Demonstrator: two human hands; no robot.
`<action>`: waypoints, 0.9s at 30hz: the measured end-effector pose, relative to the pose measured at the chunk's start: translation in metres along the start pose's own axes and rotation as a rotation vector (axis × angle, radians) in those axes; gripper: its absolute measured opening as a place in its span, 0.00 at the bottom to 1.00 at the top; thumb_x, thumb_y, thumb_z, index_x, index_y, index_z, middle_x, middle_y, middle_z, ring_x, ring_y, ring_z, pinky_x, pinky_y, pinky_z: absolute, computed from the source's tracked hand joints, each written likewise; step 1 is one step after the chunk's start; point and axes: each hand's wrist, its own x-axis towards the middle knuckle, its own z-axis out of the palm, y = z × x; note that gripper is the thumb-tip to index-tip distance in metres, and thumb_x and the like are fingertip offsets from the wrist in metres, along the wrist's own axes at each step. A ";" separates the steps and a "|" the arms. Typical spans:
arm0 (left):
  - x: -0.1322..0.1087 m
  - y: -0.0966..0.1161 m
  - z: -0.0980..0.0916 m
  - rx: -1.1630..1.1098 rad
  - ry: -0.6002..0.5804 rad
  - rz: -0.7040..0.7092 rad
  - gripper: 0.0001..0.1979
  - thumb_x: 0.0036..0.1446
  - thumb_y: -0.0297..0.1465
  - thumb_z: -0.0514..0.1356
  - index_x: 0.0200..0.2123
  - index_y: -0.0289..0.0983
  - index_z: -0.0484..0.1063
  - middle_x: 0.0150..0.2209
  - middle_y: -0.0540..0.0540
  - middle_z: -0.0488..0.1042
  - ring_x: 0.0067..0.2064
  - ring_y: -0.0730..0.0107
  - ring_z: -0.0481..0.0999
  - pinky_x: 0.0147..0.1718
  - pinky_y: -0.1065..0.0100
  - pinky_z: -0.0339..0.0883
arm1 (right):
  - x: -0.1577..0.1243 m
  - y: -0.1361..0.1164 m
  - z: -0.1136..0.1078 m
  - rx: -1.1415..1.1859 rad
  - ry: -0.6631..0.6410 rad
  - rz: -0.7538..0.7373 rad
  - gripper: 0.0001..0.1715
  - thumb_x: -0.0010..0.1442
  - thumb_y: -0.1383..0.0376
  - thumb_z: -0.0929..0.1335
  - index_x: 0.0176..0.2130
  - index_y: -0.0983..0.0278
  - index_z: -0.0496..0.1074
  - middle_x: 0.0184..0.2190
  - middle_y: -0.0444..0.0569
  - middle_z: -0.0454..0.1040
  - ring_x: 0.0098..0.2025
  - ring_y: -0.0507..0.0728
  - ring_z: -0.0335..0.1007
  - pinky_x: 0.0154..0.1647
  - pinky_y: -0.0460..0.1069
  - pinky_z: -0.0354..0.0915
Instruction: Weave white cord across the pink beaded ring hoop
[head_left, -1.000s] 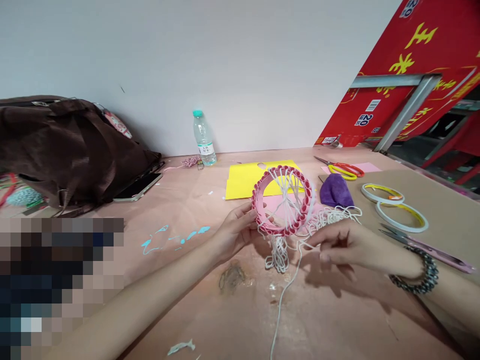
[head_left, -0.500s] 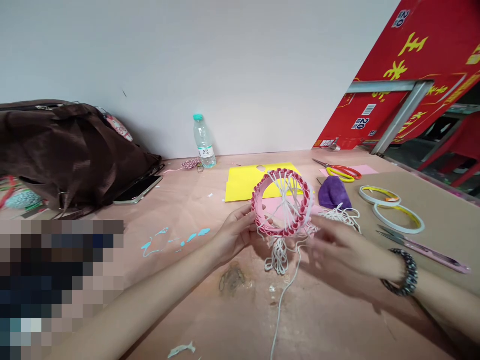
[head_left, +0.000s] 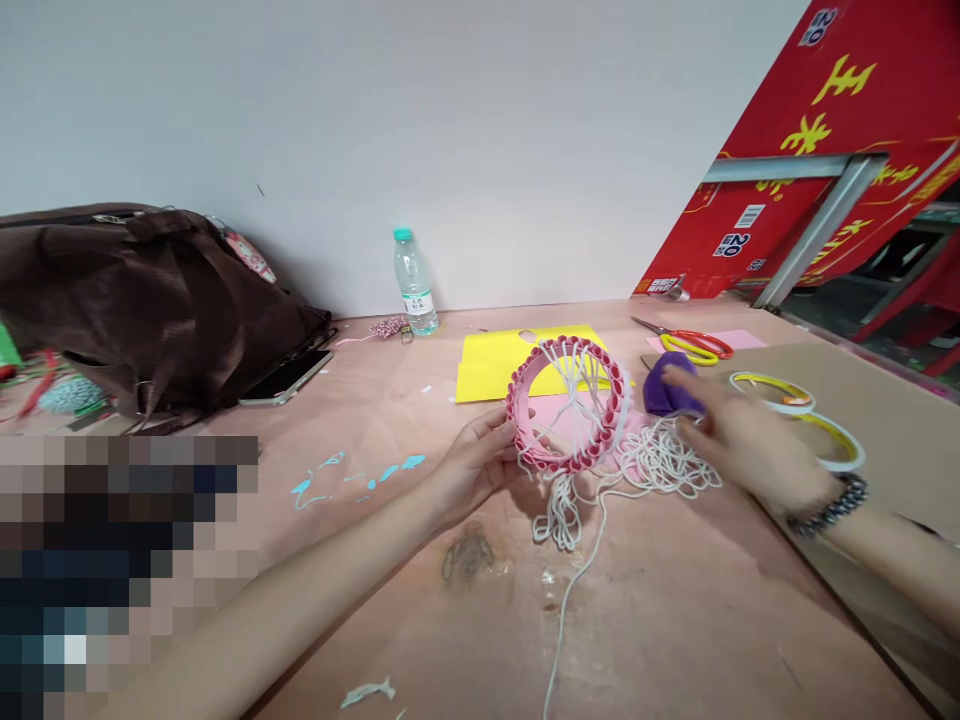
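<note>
Two hands (head_left: pixel 472 470) (head_left: pixel 750 440), one pink ring (head_left: pixel 516 420), two tape rolls (head_left: pixel 772 376) (head_left: pixel 844 440), one water bottle (head_left: pixel 414 285).

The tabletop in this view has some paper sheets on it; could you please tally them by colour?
Yellow paper sheet: 1
Pink paper sheets: 2
Total: 3

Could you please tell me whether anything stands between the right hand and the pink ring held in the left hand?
Nothing rigid does. A loose bundle of white cord lies on the table between the right hand and the pink ring. A purple cloth sits at the right hand's fingertips, slightly beyond the cord.
</note>
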 end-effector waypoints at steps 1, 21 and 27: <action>0.000 -0.001 0.000 0.000 0.004 0.005 0.21 0.55 0.36 0.62 0.50 0.34 0.69 0.39 0.39 0.76 0.35 0.67 0.76 0.34 0.68 0.70 | -0.008 -0.013 0.002 0.203 -0.174 -0.066 0.34 0.59 0.64 0.62 0.63 0.66 0.53 0.26 0.50 0.75 0.25 0.57 0.71 0.24 0.50 0.63; 0.000 -0.002 -0.002 0.019 -0.027 0.009 0.19 0.58 0.35 0.58 0.51 0.35 0.68 0.42 0.39 0.75 0.38 0.66 0.76 0.36 0.66 0.70 | -0.023 -0.032 0.002 0.597 -0.683 -0.228 0.45 0.49 0.65 0.70 0.63 0.61 0.54 0.29 0.44 0.75 0.24 0.51 0.67 0.21 0.43 0.61; 0.000 0.000 0.000 -0.005 -0.020 -0.005 0.17 0.58 0.34 0.59 0.50 0.35 0.69 0.38 0.41 0.75 0.35 0.70 0.75 0.35 0.69 0.70 | 0.001 0.003 -0.002 0.659 -0.608 -0.072 0.17 0.58 0.55 0.65 0.33 0.65 0.75 0.18 0.44 0.68 0.17 0.47 0.60 0.15 0.43 0.56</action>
